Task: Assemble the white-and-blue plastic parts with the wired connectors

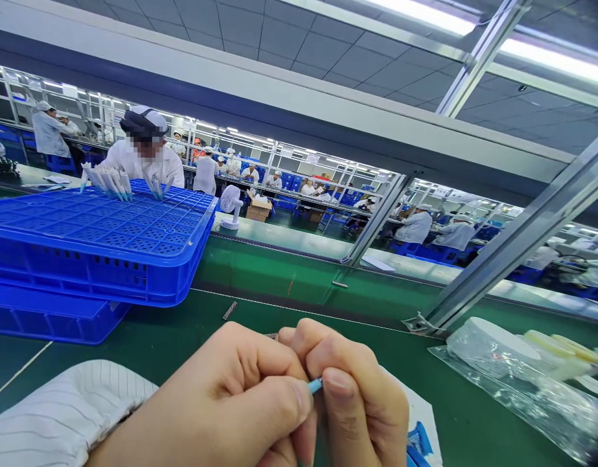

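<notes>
My left hand (245,402) and my right hand (360,395) meet at the lower middle of the head view, their fingers curled and touching. A small light-blue piece with a narrowed end (315,386) shows between them. The left thumb and fingers pinch its thicker end. At the narrow tip my right thumb and forefinger are closed, with a tiny dark spot between them. The rest of the piece is hidden by my fingers. Just behind the hands, a dark small strip (229,311) lies on the green tabletop (172,324).
A blue perforated crate (148,272) at the left bears bundles of white and light-blue sticks (109,181). Below it sits another blue crate (50,318). At right lie a clear plastic bag (517,389) and a metal post (523,246). A co-worker (148,149) sits opposite, near a fan (229,204).
</notes>
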A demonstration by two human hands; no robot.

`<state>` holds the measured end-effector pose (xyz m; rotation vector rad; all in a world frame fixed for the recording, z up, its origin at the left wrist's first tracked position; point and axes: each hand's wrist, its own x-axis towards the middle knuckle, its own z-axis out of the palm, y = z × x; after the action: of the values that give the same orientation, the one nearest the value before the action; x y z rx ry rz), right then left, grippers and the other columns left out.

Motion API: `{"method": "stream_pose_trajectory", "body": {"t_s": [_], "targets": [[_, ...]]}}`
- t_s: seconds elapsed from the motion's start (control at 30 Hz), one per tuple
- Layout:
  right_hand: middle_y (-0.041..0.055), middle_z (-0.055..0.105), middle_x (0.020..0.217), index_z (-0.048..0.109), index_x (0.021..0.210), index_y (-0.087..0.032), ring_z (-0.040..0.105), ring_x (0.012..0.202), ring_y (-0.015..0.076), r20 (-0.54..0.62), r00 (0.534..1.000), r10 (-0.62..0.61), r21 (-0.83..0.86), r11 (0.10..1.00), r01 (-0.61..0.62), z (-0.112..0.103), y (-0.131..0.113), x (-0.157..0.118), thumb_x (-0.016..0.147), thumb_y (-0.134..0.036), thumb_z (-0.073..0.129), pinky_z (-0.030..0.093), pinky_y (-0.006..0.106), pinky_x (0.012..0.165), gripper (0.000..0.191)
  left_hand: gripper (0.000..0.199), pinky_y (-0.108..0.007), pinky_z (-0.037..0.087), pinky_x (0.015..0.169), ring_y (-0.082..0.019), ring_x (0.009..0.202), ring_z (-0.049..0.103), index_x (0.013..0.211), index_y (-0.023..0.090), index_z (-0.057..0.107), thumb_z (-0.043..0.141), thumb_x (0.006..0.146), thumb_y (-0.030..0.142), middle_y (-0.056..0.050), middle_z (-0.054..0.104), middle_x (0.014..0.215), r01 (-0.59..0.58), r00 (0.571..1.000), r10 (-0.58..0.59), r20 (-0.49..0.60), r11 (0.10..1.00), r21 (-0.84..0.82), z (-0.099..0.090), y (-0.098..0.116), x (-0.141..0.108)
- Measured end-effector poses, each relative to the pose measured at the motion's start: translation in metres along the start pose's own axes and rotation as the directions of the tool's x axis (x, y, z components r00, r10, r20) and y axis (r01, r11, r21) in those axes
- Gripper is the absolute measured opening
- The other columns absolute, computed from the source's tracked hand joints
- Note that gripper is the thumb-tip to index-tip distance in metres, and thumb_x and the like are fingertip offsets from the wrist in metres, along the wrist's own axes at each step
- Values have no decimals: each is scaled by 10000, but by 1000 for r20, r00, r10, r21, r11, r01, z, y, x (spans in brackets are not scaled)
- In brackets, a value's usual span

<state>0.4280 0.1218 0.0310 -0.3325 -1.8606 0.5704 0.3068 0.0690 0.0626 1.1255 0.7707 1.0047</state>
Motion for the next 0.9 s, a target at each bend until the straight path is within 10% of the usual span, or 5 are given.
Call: {"method": "stream_pose_trajectory", "body": {"t_s": [0.17, 0.33, 0.53, 0.9], "targets": [[-15, 461, 617, 439, 686, -197, 478, 576, 80, 46, 994, -95, -81, 992, 99, 2, -5, 7, 913, -299, 345, 389, 192, 533, 266, 203, -82, 180, 229, 4, 229, 201, 505, 174, 422, 381, 699, 219, 113, 280, 318, -8, 999, 9, -33, 1000, 19, -2, -1, -2], [-11, 405, 599, 417, 668, -190, 415, 604, 105, 147, 986, 83, 176, 978, -109, -3, 2, 8, 906, -331, 357, 344, 234, 556, 283, 243, -99, 142, 225, -4, 243, 190, 543, 171, 440, 408, 749, 296, 102, 281, 350, -24, 1000, 24, 9, 999, 35, -5, -5, 1], [-33, 339, 545, 378, 613, -171, 296, 498, 79, 326, 916, 233, 648, 650, -396, 2, 8, 15, 886, -362, 382, 238, 229, 482, 334, 335, -137, 273, 368, -44, 381, 315, 605, 172, 437, 373, 819, 422, 57, 367, 438, -240, 957, 288, -39, 859, 452, -8, -10, 7], [-17, 377, 671, 421, 670, -171, 312, 562, 82, 393, 863, 316, 761, 414, -499, 11, -1, 15, 829, -360, 464, 270, 229, 578, 251, 349, -134, 251, 324, -62, 386, 339, 566, 180, 469, 390, 795, 431, 31, 426, 418, -179, 939, 308, -153, 817, 548, -7, -15, 2]]}}
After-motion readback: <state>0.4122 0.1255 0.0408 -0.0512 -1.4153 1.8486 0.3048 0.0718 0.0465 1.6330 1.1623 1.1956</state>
